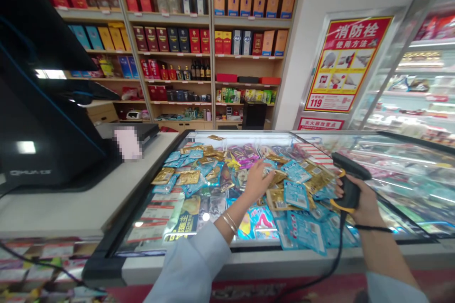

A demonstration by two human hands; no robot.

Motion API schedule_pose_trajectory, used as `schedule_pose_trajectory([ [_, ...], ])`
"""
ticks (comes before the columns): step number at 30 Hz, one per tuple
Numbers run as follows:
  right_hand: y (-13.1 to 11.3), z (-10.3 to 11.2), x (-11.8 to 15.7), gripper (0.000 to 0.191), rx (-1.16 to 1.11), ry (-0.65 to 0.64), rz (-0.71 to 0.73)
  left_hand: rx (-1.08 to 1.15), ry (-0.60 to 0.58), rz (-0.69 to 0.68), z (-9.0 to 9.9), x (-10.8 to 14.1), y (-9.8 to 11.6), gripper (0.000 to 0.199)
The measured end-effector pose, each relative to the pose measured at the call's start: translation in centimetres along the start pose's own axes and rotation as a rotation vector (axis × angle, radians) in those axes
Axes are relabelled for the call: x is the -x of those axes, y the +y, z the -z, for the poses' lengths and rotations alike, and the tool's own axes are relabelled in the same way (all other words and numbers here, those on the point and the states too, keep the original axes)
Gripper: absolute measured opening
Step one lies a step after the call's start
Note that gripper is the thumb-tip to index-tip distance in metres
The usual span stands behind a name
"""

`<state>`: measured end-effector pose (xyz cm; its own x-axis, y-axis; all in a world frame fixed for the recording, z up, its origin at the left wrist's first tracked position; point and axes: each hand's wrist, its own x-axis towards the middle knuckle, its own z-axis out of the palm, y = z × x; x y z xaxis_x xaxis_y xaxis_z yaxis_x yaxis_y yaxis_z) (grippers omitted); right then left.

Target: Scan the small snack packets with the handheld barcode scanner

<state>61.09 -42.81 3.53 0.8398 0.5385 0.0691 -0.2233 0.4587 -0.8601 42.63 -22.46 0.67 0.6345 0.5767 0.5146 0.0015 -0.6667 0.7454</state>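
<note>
My right hand (362, 201) is wrapped round the grip of a black and yellow barcode scanner (350, 170), its cable hanging down past the freezer's front edge. My left hand (259, 180), with bangles at the wrist, reaches over the packets with its fingers stretched out and slightly apart. Its fingertips are by a small blue packet (270, 164); whether they touch it I cannot tell. Under and beside the hands, blue packets (296, 194) and gold packets (279, 199) lie heaped on the glass lid. Another loose group of blue and gold packets (188, 177) spreads to the left.
The glass-topped freezer (249, 260) has a raised dark frame and frozen goods below. At left, a black checkout terminal (46, 104) stands on a white counter (71, 213). Shelves of boxed bottles (170, 38) line the back wall, with a red fire-hydrant sign (350, 64) to their right.
</note>
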Motion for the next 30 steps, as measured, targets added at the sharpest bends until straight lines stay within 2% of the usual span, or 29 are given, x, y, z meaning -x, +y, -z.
schedule_pose_trajectory([
  [3,-2.4,-2.2,1.6,0.021,0.02,-0.05,0.002,0.041,0.107,-0.055,4.6,-1.8,1.8,0.02],
  [6,-4.2,-5.5,3.2,0.018,0.041,-0.173,0.092,0.03,0.238,-0.129,11.1,-3.7,3.6,0.021],
  [8,-4.5,-8.3,4.2,0.022,0.041,-0.264,0.145,0.038,0.327,-0.128,15.7,-4.5,4.5,0.019],
  [10,-3.7,-11.2,4.9,0.024,0.027,-0.362,0.155,0.021,0.404,-0.123,20.1,-4.8,5.0,0.022],
  [12,-2.0,-14.1,5.4,0.025,0.012,-0.456,0.132,-0.05,0.389,-0.126,23.7,-4.2,4.7,0.026],
  [15,2.1,-17.9,6.0,0.026,0.019,-0.519,0.059,-0.237,0.294,-0.084,27.3,-2.2,2.0,0.027],
  [18,6.7,-20.4,6.4,0.027,0.028,-0.573,-0.005,-0.369,0.175,0.047,28.7,0.6,-3.1,0.023],
  [21,10.7,-21.6,6.4,0.025,0.034,-0.624,-0.125,-0.461,0.124,0.169,28.7,3.0,-8.5,0.02],
  [23,12.9,-21.8,6.2,0.026,0.045,-0.63,-0.205,-0.481,0.083,0.211,28.3,4.0,-11.3,0.019],
  [26,15.0,-21.6,5.6,0.029,0.033,-0.616,-0.267,-0.493,-0.02,0.213,27.9,4.3,-13.9,0.022],
  [30,16.1,-21.0,4.9,0.027,0.006,-0.65,-0.301,-0.517,-0.147,0.165,27.9,3.4,-15.8,0.022],
])
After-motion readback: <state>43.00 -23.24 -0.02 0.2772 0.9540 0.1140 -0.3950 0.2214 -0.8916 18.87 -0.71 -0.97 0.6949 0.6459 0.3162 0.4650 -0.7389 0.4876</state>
